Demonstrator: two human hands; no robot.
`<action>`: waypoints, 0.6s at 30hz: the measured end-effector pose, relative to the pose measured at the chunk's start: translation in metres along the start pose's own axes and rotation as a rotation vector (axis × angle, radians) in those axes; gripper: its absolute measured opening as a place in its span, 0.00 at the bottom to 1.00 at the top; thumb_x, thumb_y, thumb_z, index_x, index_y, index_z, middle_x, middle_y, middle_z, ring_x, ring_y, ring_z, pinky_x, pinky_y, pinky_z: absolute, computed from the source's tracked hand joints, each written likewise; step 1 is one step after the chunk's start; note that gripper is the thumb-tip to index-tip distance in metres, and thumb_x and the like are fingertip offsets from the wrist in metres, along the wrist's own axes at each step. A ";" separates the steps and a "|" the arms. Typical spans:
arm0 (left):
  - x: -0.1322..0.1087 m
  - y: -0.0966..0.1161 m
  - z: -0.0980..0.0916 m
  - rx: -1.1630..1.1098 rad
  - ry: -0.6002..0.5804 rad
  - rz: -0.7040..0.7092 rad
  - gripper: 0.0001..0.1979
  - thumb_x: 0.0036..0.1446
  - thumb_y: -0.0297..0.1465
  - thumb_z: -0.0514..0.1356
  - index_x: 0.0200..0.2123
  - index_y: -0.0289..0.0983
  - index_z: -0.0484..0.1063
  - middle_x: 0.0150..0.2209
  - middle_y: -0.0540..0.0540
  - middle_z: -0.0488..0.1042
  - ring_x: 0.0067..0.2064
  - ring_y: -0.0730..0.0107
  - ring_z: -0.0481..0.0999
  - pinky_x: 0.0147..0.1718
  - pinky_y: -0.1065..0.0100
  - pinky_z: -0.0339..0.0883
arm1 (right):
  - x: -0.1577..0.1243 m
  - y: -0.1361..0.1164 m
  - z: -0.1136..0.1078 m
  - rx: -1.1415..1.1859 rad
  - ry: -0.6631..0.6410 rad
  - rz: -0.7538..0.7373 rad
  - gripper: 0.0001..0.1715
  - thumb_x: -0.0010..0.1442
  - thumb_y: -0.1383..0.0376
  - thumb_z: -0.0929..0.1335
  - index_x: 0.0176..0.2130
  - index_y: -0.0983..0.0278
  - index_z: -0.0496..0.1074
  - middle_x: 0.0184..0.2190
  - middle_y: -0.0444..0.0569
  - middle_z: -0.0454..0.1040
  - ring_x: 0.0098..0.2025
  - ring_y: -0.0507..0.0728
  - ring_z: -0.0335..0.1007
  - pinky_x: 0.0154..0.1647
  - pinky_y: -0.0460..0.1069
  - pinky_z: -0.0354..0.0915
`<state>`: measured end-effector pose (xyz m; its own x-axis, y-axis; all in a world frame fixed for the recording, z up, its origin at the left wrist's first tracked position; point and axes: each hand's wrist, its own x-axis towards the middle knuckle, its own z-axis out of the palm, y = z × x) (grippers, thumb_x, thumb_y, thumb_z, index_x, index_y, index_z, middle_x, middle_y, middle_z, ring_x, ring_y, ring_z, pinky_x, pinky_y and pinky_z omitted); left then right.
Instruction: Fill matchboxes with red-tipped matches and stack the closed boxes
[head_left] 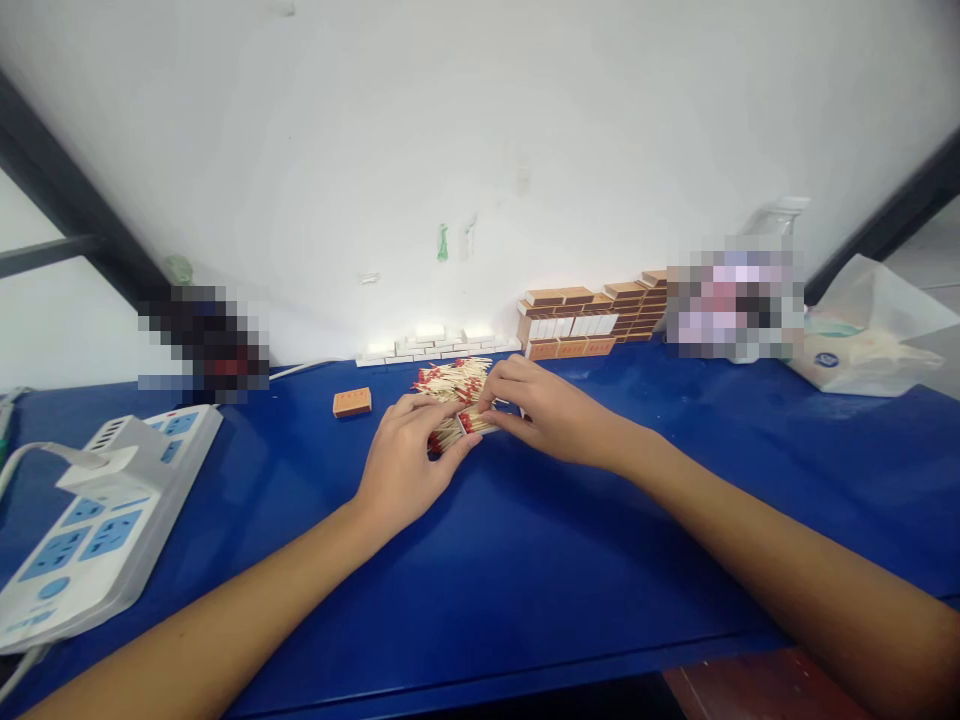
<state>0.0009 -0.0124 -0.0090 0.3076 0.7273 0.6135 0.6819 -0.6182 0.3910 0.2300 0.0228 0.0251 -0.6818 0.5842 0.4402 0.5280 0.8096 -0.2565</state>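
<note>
Between my two hands is a small white matchbox tray [491, 430] with red-tipped matches in it. My left hand [409, 450] is closed on the tray's left end, thumb in front and fingers behind. At its right end my right hand [536, 405] has its fingers bent and pinched over the matches; whether they grip the tray or matches is partly hidden. A loose heap of matches [454, 378] lies just behind the hands, some of it under my left hand. One closed orange matchbox [352, 402] rests to the left of the heap.
White matchbox trays [435, 348] are stacked along the wall, beside piled brown matchboxes [574, 347]. A power strip [112, 520] with a plugged-in adapter occupies the left of the blue table [525, 600]. A plastic bag [862, 340] sits at the right.
</note>
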 end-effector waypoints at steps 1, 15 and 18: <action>0.000 0.000 0.000 0.000 0.001 0.000 0.17 0.61 0.40 0.69 0.52 0.42 0.79 0.46 0.42 0.80 0.52 0.55 0.77 0.52 0.51 0.74 | 0.000 0.000 0.001 0.001 0.008 0.002 0.05 0.70 0.67 0.67 0.43 0.62 0.74 0.42 0.52 0.73 0.47 0.60 0.66 0.48 0.53 0.64; 0.001 0.003 0.000 -0.009 -0.005 0.007 0.16 0.62 0.39 0.68 0.52 0.42 0.79 0.46 0.42 0.80 0.53 0.55 0.77 0.53 0.51 0.74 | -0.002 -0.001 0.002 -0.011 -0.006 0.047 0.08 0.72 0.65 0.64 0.41 0.62 0.72 0.41 0.54 0.72 0.47 0.61 0.66 0.47 0.54 0.65; 0.000 0.002 0.000 -0.010 -0.008 0.000 0.17 0.62 0.39 0.68 0.52 0.41 0.79 0.47 0.41 0.80 0.53 0.55 0.77 0.53 0.51 0.74 | -0.002 -0.002 0.002 -0.003 -0.005 0.049 0.08 0.72 0.63 0.65 0.40 0.62 0.71 0.40 0.53 0.72 0.46 0.60 0.66 0.46 0.53 0.64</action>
<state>0.0028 -0.0137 -0.0081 0.3131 0.7295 0.6081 0.6750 -0.6214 0.3979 0.2294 0.0197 0.0230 -0.6573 0.6238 0.4229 0.5627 0.7795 -0.2753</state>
